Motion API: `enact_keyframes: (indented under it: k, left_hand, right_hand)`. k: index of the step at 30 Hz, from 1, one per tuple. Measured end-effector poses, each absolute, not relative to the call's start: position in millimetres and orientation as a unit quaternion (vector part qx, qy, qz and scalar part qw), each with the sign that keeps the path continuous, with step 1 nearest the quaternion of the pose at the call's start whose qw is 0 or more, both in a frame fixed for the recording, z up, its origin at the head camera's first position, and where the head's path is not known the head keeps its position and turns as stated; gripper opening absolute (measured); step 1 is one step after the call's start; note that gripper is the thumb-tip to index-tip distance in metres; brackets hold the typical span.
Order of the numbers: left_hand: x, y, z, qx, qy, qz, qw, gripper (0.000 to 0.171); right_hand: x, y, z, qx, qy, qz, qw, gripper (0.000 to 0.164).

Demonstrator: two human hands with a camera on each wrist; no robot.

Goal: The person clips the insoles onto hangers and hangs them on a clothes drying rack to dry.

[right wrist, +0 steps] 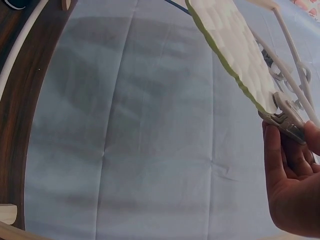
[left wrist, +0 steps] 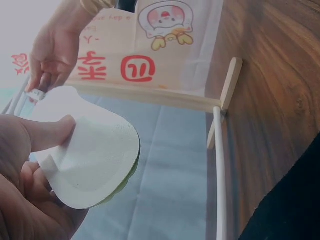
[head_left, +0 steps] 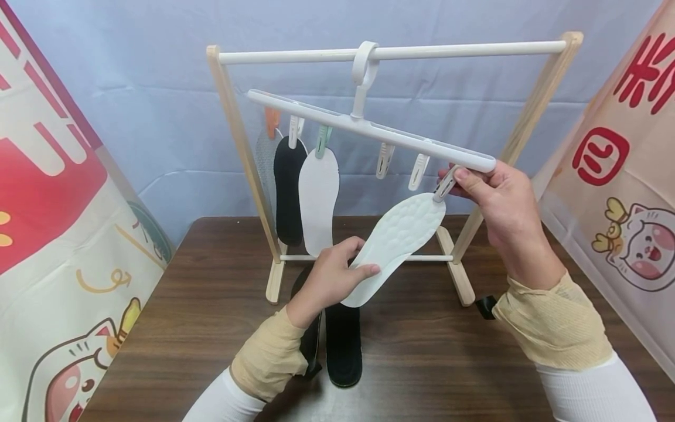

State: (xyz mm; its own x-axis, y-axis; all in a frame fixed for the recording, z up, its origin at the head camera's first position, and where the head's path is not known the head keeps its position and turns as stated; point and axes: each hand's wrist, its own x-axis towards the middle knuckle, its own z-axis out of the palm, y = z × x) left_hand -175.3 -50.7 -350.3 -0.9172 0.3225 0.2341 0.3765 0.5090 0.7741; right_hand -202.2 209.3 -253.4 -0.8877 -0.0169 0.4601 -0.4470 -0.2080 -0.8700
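Pinches the bumpy white insole (head_left: 402,234) near its lower end with fingers of the left hand (head_left: 330,282), likely to steady its upper tip at the grey clip (head_left: 446,184) gripped by fingers of the right hand (head_left: 507,202) (beneath the tilted hanger's (head_left: 337,120) low end).

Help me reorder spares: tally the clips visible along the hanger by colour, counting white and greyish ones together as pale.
Orange clip: 1
Green clip: 1
Pale clips: 4
Total: 6
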Motion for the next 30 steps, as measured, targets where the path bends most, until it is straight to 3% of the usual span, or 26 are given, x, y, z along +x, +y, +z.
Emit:
enact_keyframes:
  k: [30]
  left_hand:
    - [-178.2, -36.4, -346.9, -0.206, -0.860, -0.466, 0.028, 0.028]
  right_hand:
    - [-203.1, 211.9, -253.6, 0.196, -0.626, 0.742, 0.138, 0.014]
